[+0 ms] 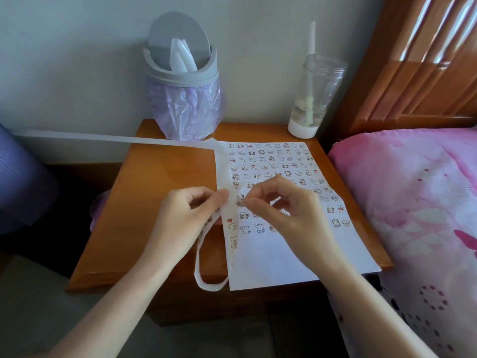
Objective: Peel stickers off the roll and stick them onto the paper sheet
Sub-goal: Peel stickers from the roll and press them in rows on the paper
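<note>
My left hand (184, 215) pinches the sticker strip (222, 174) between thumb and forefinger, the other fingers curled under. My right hand (282, 211) meets it just beside, thumb and forefinger tips closed on what looks like a small sticker (240, 202) at the strip's face, though it is too small for me to be sure it has lifted. Both hands hover over the left edge of the paper sheet (273, 262), which lies flat on the right half of the wooden bench (160, 187), its lower corner hanging a little past the front edge. Rows of little cartoon stickers cover the upper part of the sheet; the lower part is bare white. The strip runs in from the far left, crosses to the sheet's top left corner, turns down along its left edge through my fingers, and loops below the bench's front. At the back stand a grey bin (180, 73) lined with a purple bag and a clear cup (312, 99) with a straw. A pink bed cover (413, 197) lies to the right.
</note>
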Available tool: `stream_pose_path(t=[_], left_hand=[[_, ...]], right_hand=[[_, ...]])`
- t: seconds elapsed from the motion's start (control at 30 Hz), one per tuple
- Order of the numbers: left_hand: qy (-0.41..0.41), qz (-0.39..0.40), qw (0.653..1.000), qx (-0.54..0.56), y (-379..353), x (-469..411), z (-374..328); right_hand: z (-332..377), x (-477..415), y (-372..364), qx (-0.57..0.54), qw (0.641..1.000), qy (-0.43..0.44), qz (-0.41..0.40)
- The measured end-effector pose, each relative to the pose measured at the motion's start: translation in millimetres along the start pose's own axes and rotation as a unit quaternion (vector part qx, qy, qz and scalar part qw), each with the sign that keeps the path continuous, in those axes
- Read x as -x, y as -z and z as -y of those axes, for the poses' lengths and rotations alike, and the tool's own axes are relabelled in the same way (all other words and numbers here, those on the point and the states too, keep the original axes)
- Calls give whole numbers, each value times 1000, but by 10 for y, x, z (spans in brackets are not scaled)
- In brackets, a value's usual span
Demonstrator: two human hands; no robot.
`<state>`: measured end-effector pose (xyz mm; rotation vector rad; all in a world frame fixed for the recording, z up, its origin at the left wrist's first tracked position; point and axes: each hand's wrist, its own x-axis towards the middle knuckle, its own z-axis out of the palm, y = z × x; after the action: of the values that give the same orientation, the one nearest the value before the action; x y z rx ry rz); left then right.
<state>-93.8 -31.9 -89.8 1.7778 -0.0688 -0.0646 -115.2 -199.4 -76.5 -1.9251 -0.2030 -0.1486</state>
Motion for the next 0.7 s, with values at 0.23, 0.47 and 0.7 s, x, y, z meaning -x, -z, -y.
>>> stream_pose_path(t=[0.23, 0.47, 0.7], left_hand=[[5, 20, 999, -26, 69, -28, 56], [3, 60, 995, -76, 82, -29, 105], [38, 109, 987, -109, 160, -96, 93]], right_hand=[[-52, 74, 90, 22, 976, -166, 137], [-99, 47, 138, 37, 974, -192, 111], [-117, 85, 9, 18, 978, -177, 108]])
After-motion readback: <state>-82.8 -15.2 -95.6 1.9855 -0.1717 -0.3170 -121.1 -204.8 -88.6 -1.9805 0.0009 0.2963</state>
